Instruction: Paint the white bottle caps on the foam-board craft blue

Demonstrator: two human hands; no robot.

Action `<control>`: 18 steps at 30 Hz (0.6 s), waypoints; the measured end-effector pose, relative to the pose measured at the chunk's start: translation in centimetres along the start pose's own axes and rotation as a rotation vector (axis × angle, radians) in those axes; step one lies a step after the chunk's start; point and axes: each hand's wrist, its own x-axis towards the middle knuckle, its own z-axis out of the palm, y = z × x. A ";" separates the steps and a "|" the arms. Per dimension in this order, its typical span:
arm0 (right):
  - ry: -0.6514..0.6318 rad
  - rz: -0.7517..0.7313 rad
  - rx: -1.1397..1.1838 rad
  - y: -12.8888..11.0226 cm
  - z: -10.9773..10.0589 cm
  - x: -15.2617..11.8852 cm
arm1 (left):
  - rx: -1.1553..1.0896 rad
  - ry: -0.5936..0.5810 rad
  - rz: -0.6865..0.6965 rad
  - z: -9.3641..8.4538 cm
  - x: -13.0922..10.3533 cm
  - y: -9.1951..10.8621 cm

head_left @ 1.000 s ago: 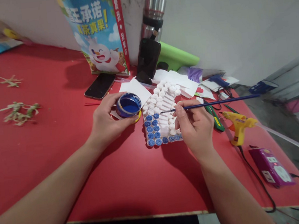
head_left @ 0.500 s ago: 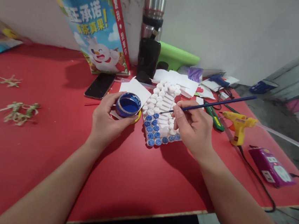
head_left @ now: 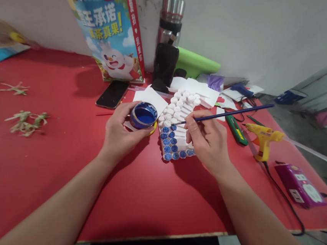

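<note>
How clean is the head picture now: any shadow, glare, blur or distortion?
Head view: soft shadow on the table below the right hand, faint sheen, no harsh glare there; head view: the brush reads clearly, its tip too small to judge contact; head view: floor at right dim and soft, bottle leaning, probably lens stretch.

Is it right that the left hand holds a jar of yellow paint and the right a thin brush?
Almost: the paint is blue, not yellow, as the head view shows. The left hand does hold the jar, and the right hand a thin brush.
</note>
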 end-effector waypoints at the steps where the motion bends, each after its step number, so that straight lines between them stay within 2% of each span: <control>1: -0.014 0.003 -0.024 -0.1 0.0 0.1 | 0.004 -0.004 -0.001 0.0 0.0 0.1; 6: -0.016 -0.031 -0.120 -0.2 -0.4 0.2 | 0.001 -0.001 -0.007 0.0 0.0 0.3; 9: 0.024 -0.059 -0.122 -0.3 -0.4 0.1 | 0.001 0.001 -0.003 0.0 0.0 0.3; 14: -0.017 -0.054 -0.128 -0.4 -0.3 -0.2 | 0.000 -0.007 -0.015 -0.1 0.0 0.3; 18: 0.012 -0.062 -0.140 -0.4 -0.3 -0.3 | 0.008 -0.009 -0.028 -0.1 0.0 0.5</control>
